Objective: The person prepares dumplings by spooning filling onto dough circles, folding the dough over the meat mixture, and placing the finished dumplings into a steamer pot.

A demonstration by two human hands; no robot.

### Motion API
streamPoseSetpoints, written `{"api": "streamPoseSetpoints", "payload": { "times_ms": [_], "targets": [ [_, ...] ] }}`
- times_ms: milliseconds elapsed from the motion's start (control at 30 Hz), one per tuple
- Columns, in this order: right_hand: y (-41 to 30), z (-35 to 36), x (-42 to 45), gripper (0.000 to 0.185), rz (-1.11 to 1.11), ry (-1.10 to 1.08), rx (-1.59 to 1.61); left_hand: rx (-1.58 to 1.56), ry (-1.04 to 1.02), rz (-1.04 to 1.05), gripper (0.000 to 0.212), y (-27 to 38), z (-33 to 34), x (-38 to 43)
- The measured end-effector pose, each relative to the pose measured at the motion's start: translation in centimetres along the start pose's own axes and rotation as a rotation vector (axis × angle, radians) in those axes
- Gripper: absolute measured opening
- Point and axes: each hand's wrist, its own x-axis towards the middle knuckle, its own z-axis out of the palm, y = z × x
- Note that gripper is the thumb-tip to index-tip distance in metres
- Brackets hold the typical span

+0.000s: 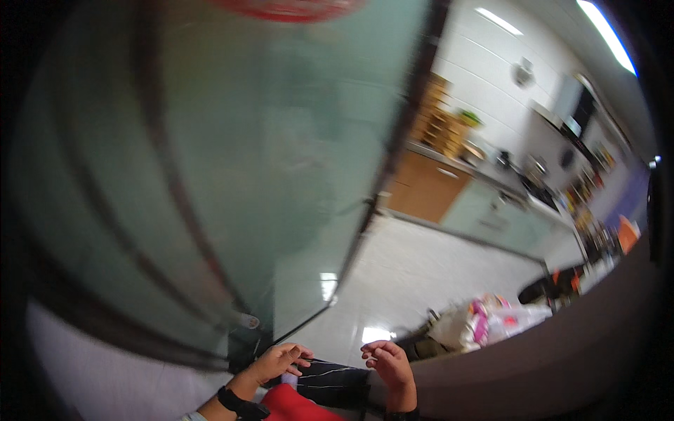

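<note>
Both bare hands are at the bottom of the view, apart from each other, with nothing visible in them. My left hand (283, 361) has loosely bent, spread fingers, and a black band (241, 404) circles its wrist. Level with it on the right is my right hand (388, 362), its fingers half curled and separate. Beneath and between them runs a dark door sill (337, 380) with pale track lines. Red cloth (297, 404) shows below. A greenish glass door panel (295, 158) with dark framing rises ahead and to the left, near my left hand.
Past the dark frame edge (389, 168) lies a kitchen with a glossy tiled floor (400, 258). Stacked wooden steamers (445, 131) top an orange-brown cabinet (429, 184). Plastic bags (489, 322) sit beside a dark wall edge (516, 363) on the right. A range hood (566, 113) hangs farther back.
</note>
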Motion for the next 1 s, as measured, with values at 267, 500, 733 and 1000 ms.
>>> {"api": "streamPoseSetpoints", "payload": {
  "times_ms": [267,500,733,1000],
  "targets": [
    [12.8,19.4,0.1,0.027,0.51,-0.838,-0.61,-0.082,0.126,0.122,0.025,-6.5,-8.3,-28.1],
    [33.0,39.8,-2.6,0.027,0.781,-1.488,-0.738,-0.236,0.833,0.389,0.027,-11.8,-12.1,-51.6],
    [43.4,58.3,-4.5,0.023,0.776,-1.549,-0.583,-0.27,1.254,0.516,0.041,-11.9,-17.8,-64.9],
    [51.7,71.8,4.3,0.026,0.707,-1.391,-0.518,-0.407,1.474,0.896,0.051,-12.5,-34.4,-72.0]
  ]
}}
